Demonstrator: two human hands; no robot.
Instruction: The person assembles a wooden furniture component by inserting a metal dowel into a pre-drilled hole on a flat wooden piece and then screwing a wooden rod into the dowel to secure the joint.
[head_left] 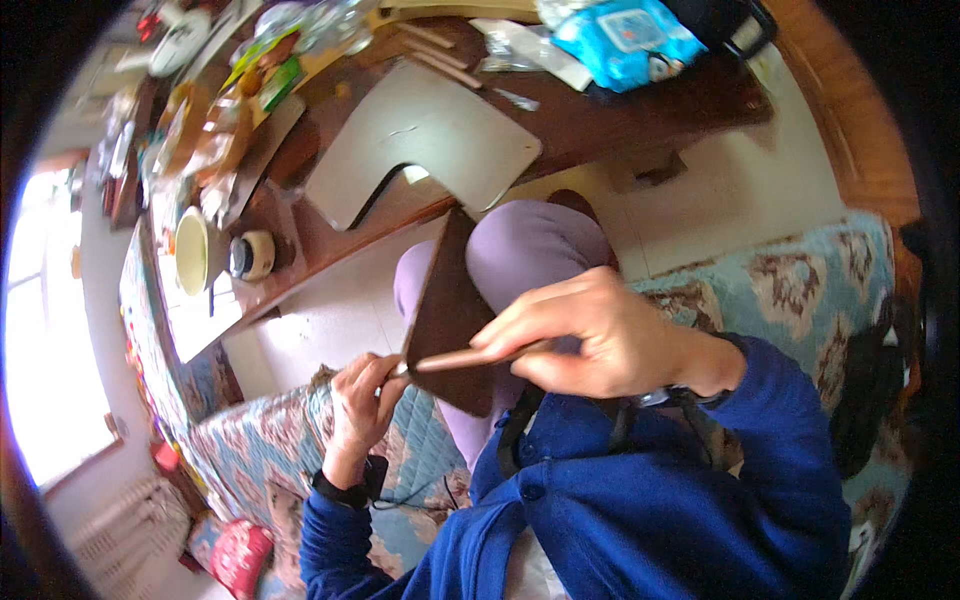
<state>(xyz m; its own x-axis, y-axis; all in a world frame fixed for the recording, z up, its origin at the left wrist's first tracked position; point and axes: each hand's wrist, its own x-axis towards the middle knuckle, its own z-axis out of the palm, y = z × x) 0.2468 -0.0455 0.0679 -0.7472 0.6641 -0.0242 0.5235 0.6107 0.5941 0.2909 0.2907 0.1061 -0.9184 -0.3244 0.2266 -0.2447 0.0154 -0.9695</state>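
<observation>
Brown board (448, 320): held over the lap, long axis running 12 to 6 o'clock — between both hands.
Rod (470, 357): thin, brownish, lying across the board's lower part from 9 to 3; perhaps a file.
Right hand (600, 335): nearer, clenched on the rod at 3 o'clock.
Left hand (362, 395): pinching the rod's tip at 8 o'clock — wrist bent inward.

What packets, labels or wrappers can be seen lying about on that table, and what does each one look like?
Blue soft pack: far right end of the wooden table, puffy, bright blue with a pale panel on top.
Clear plastic wrapper: just left of the blue pack, crinkled, see-through with whitish patches.
Green packet: among the clutter at the table's left end, small and flat, green; details too small to tell.
No screens or signs show.
</observation>
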